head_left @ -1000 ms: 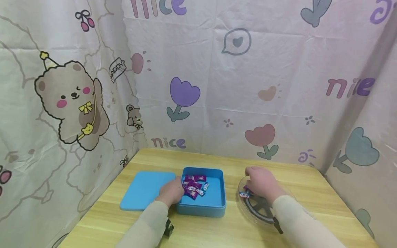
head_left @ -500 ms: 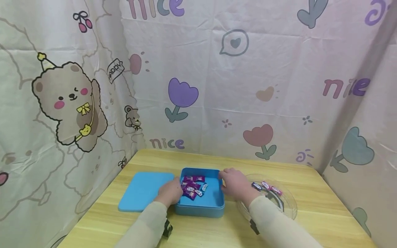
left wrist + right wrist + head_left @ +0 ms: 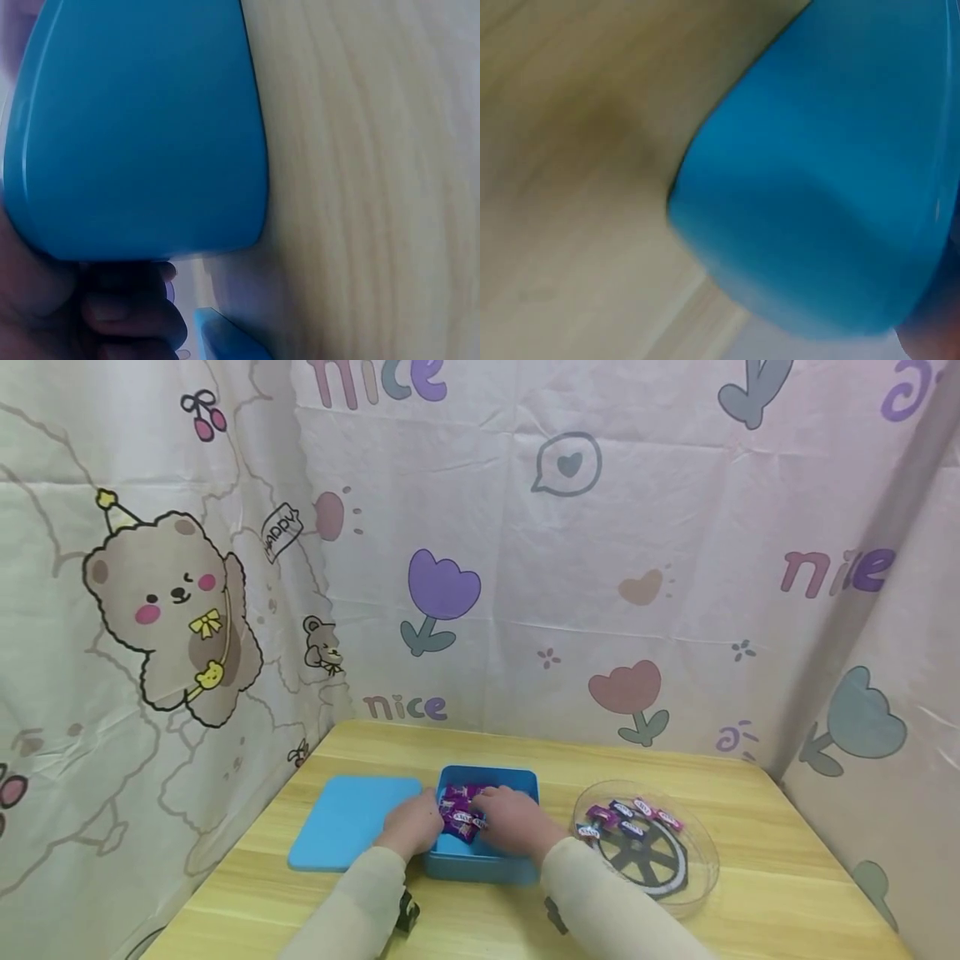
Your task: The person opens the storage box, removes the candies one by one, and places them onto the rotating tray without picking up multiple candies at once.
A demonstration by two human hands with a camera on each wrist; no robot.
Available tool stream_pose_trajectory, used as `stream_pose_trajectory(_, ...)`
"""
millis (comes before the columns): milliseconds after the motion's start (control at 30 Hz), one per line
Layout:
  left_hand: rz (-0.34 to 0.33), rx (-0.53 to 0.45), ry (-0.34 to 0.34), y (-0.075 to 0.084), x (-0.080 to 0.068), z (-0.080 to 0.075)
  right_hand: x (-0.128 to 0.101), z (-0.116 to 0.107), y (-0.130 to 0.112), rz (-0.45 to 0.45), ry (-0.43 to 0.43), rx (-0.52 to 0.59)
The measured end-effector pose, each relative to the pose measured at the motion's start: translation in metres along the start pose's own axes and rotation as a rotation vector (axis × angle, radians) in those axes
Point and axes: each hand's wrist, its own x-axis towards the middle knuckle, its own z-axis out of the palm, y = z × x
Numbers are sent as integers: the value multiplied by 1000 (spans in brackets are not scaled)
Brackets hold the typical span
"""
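Sleeves: two cream-coloured sleeves came up from the near edge of the light wooden table (image 3: pixel 750 827), nearest the camera.
Left hand: the left hand (image 3: pixel 411 827) rested at the left wall of the open blue rectangular box (image 3: pixel 480 867), in the same place as in both earlier frames; the left wrist view showed its fingers (image 3: pixel 127 315) curled under the blue wall, so it gripped the box.
Right hand: the right hand (image 3: pixel 513 818) lay inside the blue box, over the pile of purple-wrapped candies (image 3: pixel 457 810). A second before it was on the round dish; half a second before it hovered at the box's right rim; now it was among the wrappers. Whether its fingers pinched a candy could not be told from the head view, and the right wrist view showed only blurred blue wall (image 3: pixel 832 187) and table.
Candies: the pile sat in the left and far part of the box, partly hidden by the right hand.
Dish: the clear round plastic dish (image 3: pixel 693 881) with a dark wheel pattern stood to the right of the box, apart from it, uncovered now, with several purple candies (image 3: pixel 626 818) along its far side.
Lid: the flat blue rectangular lid (image 3: pixel 345 818) lay on the table just left of the box, unmoved.
Backdrop: a pale curtain printed with a bear (image 3: pixel 176 610), tulips and "nice" hung behind the table.
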Motion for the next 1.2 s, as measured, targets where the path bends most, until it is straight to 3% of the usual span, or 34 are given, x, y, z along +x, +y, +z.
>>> stream_pose_trajectory(333,9,35,-4,0,0,0,17,13,-18,33,-72,47)
stream_pose_trajectory(700,16,50,-5,2,-1,-2,24,10,-29,32,-37,-17)
stream_pose_trajectory(1200,13,25,-21,2,-2,-2,30,19,-35,82,-86,-14)
